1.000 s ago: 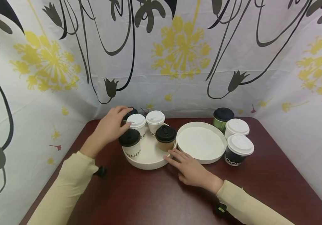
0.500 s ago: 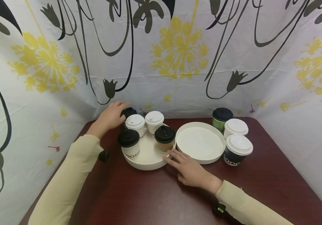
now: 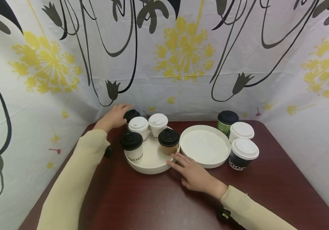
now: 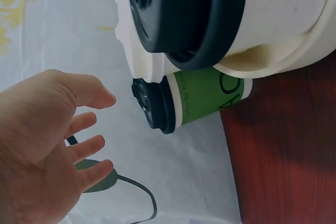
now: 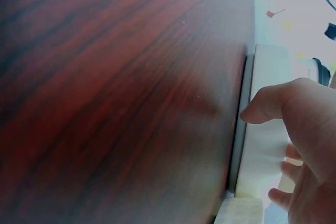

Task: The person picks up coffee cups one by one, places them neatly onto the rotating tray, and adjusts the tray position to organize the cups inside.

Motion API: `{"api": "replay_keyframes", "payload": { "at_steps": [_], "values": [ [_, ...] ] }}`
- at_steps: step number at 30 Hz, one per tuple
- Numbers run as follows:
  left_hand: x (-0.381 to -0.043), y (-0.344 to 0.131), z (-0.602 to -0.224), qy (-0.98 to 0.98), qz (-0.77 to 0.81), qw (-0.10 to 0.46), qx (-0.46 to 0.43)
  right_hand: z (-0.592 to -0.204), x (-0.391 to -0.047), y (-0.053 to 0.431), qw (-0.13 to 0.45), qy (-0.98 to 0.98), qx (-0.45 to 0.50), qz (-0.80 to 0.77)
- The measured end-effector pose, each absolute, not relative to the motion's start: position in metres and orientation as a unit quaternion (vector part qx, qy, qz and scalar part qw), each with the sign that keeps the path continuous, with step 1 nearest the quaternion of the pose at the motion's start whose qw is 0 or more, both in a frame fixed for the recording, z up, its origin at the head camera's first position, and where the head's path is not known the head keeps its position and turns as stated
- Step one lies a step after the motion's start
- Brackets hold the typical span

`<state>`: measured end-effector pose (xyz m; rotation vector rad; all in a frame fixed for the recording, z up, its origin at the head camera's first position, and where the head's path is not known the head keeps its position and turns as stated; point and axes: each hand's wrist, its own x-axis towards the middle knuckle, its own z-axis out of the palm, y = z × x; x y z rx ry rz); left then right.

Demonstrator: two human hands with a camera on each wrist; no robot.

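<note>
My left hand (image 3: 112,118) is at the back left corner, beside a black-lidded green paper cup (image 4: 207,95). The left wrist view shows a gap between its spread, slightly bent fingers and that cup's lid. In the head view other cups partly hide the green cup. On the left round cream tray (image 3: 150,170) stand a white cup with a black lid (image 3: 132,147), two white-lidded cups (image 3: 139,125) and a brown cup with a black lid (image 3: 168,142). My right hand (image 3: 194,174) rests its extended fingers at the tray's front right rim, near the brown cup.
A second round tray (image 3: 205,147) with bare floor adjoins the first on the right. Beyond it stand a green cup with a black lid (image 3: 227,122), a white-lidded cup (image 3: 242,130) and a black cup with a white lid (image 3: 243,154). A patterned cloth (image 3: 187,95) hangs behind the dark table.
My left hand has gone from above the white-lidded cup back and left to the green cup's side, uncovering more of its black lid. My right hand has stayed in place.
</note>
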<state>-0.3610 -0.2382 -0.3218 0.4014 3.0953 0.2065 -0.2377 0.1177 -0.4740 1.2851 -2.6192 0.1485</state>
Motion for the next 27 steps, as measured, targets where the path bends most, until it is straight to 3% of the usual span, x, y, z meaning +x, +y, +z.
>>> {"api": "replay_keyframes", "payload": {
  "at_steps": [27],
  "values": [
    [-0.395,-0.235,-0.344,0.989,0.011,0.095,0.111,-0.474,-0.236,0.120,0.095,-0.897,0.429,0.051]
  ]
}}
